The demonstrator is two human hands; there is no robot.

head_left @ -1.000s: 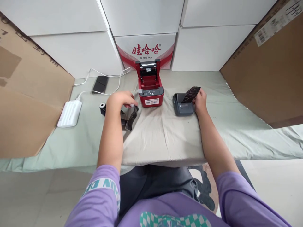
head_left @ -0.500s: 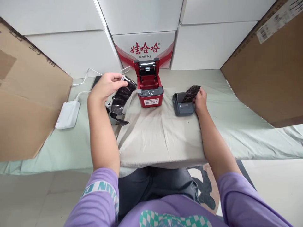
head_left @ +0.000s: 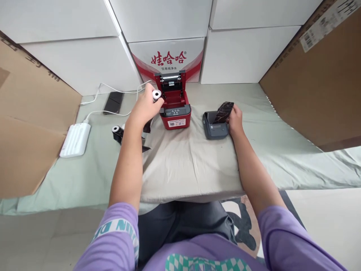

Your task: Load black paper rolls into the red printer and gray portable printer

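Note:
My left hand (head_left: pixel 145 105) is closed around a paper roll (head_left: pixel 156 94) with a white end and a dark core hole. It holds the roll at the left side of a red label printer (head_left: pixel 176 116), whose lid stands raised. A loose dark marbled piece shows below that hand. My right hand (head_left: pixel 235 119) is closed at the edge of a dark marbled strip (head_left: pixel 225 112), which rises from a small grey printer (head_left: pixel 216 131). Its fingers are also beside the printer's right side, partly hidden. Another dark roll (head_left: pixel 116 131) lies behind my left forearm.
A white power bank (head_left: pixel 75 140) with a white cable lies on the left, near a black phone-like slab (head_left: pixel 113 101). Cardboard boxes (head_left: pixel 34 124) flank both sides. White cartons (head_left: pixel 251 52) stand along the back of the cloth-covered surface (head_left: pixel 180 173).
My left hand has moved right towards the red printer with the roll, turning its white end towards me. The right hand stays at the grey printer. The view has shifted slightly.

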